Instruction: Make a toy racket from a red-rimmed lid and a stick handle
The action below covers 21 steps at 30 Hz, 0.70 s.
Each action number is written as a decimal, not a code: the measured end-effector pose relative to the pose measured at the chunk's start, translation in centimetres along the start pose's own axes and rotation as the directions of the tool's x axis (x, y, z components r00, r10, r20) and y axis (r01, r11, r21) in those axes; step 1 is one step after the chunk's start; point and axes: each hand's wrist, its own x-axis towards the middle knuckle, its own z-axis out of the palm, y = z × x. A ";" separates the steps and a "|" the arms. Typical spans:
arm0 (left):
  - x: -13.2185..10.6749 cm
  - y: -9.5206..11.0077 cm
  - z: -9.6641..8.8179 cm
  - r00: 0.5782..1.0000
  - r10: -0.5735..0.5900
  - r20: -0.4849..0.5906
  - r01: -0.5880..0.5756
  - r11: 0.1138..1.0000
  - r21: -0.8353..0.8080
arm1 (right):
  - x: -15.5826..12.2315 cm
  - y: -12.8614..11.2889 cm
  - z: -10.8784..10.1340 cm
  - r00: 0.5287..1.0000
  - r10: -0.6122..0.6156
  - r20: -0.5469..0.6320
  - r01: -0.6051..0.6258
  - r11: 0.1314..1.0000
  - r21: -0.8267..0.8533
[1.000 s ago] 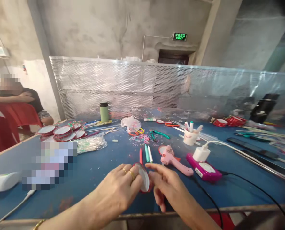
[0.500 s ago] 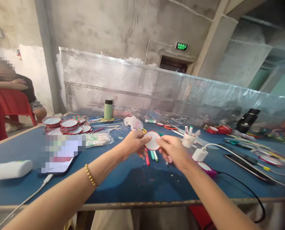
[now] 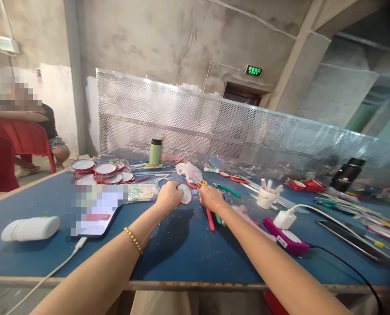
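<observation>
My left hand (image 3: 168, 195) grips a small round white disc with a red rim (image 3: 185, 194), like a little drum face, tilted up above the table. To its right, my right hand (image 3: 212, 198) reaches down to the tabletop with curled fingers; what they hold, if anything, is hidden. Beneath that hand, the red handle (image 3: 210, 220) of a tool and a green handle stick out towards me. Small clear bits (image 3: 195, 192) lie between the hands. Just behind are orange-and-yellow handles (image 3: 200, 184) and a crumpled clear plastic bag (image 3: 188, 171).
Stacked red-rimmed discs (image 3: 105, 169) stand at left, behind a phone (image 3: 99, 214) on a cable. A white bottle (image 3: 31, 229) lies nearby. To the right are a cup of markers (image 3: 266, 197), a purple power strip (image 3: 287, 238) and a dark phone (image 3: 347, 239). A perforated metal panel (image 3: 182, 118) closes off the back.
My hands have parted. The disc, held by both before, is now in my left hand alone. My right hand has moved down to the table. The view has shifted slightly left.
</observation>
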 end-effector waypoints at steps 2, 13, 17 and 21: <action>-0.1 0.2 0.1 1.000 0.000 0.014 0.000 1.000 0.006 | 0.2 0.1 0.1 1.000 0.018 0.004 -0.018 1.000 -0.011; -0.7 0.0 0.2 0.983 -0.092 0.162 0.096 0.995 -0.021 | 1.3 -1.4 -0.4 1.000 -0.005 0.000 0.005 1.000 0.013; -0.8 -0.2 0.4 0.975 -0.078 0.206 0.087 0.996 -0.035 | 1.3 -1.6 -0.9 1.000 0.012 -0.026 -0.010 0.998 0.054; -1.2 0.8 0.6 0.979 -0.018 0.204 0.046 0.990 -0.134 | -0.2 -0.1 -2.7 0.997 -0.042 -0.069 0.053 0.984 0.171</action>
